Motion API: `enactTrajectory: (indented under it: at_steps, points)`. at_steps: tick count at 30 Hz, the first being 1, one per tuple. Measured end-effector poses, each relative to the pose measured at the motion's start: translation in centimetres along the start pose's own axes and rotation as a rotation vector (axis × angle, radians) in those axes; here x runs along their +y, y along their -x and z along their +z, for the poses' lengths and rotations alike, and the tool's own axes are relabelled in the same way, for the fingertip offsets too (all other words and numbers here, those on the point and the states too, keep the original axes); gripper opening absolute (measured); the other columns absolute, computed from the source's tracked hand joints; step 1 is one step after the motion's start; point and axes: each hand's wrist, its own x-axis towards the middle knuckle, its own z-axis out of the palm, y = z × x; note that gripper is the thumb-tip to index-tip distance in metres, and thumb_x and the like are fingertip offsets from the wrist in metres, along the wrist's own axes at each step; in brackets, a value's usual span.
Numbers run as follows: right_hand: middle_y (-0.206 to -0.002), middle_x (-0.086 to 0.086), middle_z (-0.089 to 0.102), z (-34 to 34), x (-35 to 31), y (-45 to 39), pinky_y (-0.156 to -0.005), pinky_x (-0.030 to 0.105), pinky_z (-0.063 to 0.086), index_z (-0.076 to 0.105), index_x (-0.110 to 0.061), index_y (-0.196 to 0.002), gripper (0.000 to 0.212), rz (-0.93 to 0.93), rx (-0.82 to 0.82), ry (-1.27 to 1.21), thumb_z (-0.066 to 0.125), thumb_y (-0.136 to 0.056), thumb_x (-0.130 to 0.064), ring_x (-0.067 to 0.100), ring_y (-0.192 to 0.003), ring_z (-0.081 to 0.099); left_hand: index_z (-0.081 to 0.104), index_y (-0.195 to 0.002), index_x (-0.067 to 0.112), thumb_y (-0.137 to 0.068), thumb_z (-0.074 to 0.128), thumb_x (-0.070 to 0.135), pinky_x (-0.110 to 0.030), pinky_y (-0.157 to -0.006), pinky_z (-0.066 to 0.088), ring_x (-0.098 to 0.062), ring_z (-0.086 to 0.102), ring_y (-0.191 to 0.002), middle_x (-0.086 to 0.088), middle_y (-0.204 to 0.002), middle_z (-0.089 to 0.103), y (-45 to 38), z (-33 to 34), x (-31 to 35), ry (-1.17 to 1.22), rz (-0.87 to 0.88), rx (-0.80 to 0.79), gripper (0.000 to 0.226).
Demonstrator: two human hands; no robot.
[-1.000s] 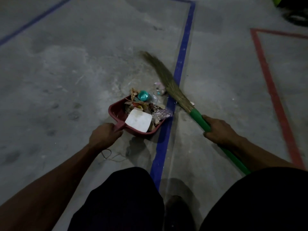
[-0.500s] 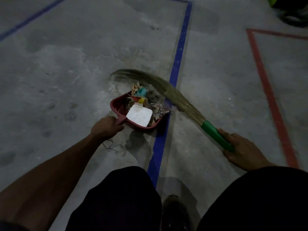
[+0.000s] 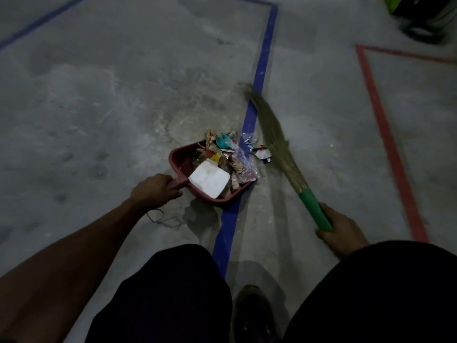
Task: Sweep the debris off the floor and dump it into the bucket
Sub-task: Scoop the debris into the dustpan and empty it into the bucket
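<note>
A maroon dustpan rests on the grey concrete floor, with my left hand gripping its handle. It holds a white foam piece, wrappers, dry leaves and a teal cap. A few scraps lie on the floor just past its open edge. My right hand grips the green handle of a grass broom, whose bristles reach up to the right of the pan along the blue line. No bucket shows clearly.
A blue tape line runs up the floor under the pan. A red tape outline lies to the right. A dark object with a green part stands at the top right. My knees and one shoe fill the bottom.
The broom swept left across the pan's mouth half a second ago, then swung back to the right of the pan. The dustpan and my left hand stayed put.
</note>
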Motion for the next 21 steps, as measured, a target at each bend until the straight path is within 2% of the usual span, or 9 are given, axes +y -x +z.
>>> enactTrajectory:
  at_steps: [2,6,10,14,18,21]
  points:
    - [-0.145,0.010,0.050,1.2,-1.6,0.8,-0.102,0.027,0.040,0.026,-0.023,-0.155,0.080,-0.025,-0.038,-0.004,0.068,-0.086,-0.022,0.028,-0.128,0.051,0.059,-0.099,0.021,-0.089,0.063,0.043,-0.025,-0.055,0.036,-0.012,0.053,-0.067,0.002,-0.079,0.056,-0.1,0.3,0.7,0.005,-0.011,0.004,0.024]
    - [-0.143,0.010,0.052,2.3,-3.0,2.4,-0.101,0.026,0.040,0.024,-0.025,-0.154,0.081,-0.085,-0.051,0.004,0.069,-0.087,-0.020,0.027,-0.129,0.051,0.060,-0.100,0.017,-0.089,0.061,0.045,-0.028,-0.064,0.040,-0.020,0.055,-0.078,-0.004,-0.090,0.057,-0.1,0.7,1.8,-0.008,-0.004,0.013,0.030]
    - [-0.143,0.010,0.052,0.9,-2.3,2.8,-0.102,0.024,0.037,0.029,-0.024,-0.153,0.082,-0.081,-0.028,-0.012,0.074,-0.084,-0.020,0.025,-0.128,0.052,0.057,-0.090,0.019,-0.089,0.061,0.047,-0.025,-0.052,0.034,-0.015,0.053,-0.067,-0.001,-0.080,0.056,0.4,1.1,1.8,0.014,-0.046,0.064,0.028]
    - [-0.143,0.009,0.053,-2.0,-2.8,0.9,-0.101,0.027,0.039,0.034,-0.024,-0.152,0.078,-0.141,0.041,0.027,0.072,-0.084,-0.022,0.026,-0.127,0.053,0.059,-0.088,0.017,-0.089,0.060,0.047,-0.024,-0.048,0.030,-0.012,0.049,-0.060,-0.001,-0.074,0.054,1.1,1.3,0.4,0.026,-0.087,0.124,0.030]
    - [-0.138,0.009,0.055,-4.2,-5.6,-2.7,-0.081,0.028,0.051,0.030,-0.030,-0.152,0.078,-0.186,0.058,0.041,0.068,-0.085,-0.027,0.028,-0.103,0.064,0.058,-0.084,0.018,-0.089,0.060,0.048,-0.022,-0.047,0.030,-0.011,0.047,-0.058,0.000,-0.071,0.053,1.1,0.9,-0.4,0.026,-0.122,0.153,0.031]
    - [-0.126,0.008,0.057,-4.6,-8.0,-4.8,-0.051,0.023,0.051,0.029,-0.031,-0.152,0.077,-0.196,-0.004,0.016,0.067,-0.085,-0.026,0.019,-0.070,0.067,0.061,-0.086,0.014,-0.089,0.059,0.048,-0.023,-0.046,0.030,-0.013,0.049,-0.057,-0.001,-0.071,0.054,0.8,0.7,-0.4,-0.002,-0.118,0.167,0.034]
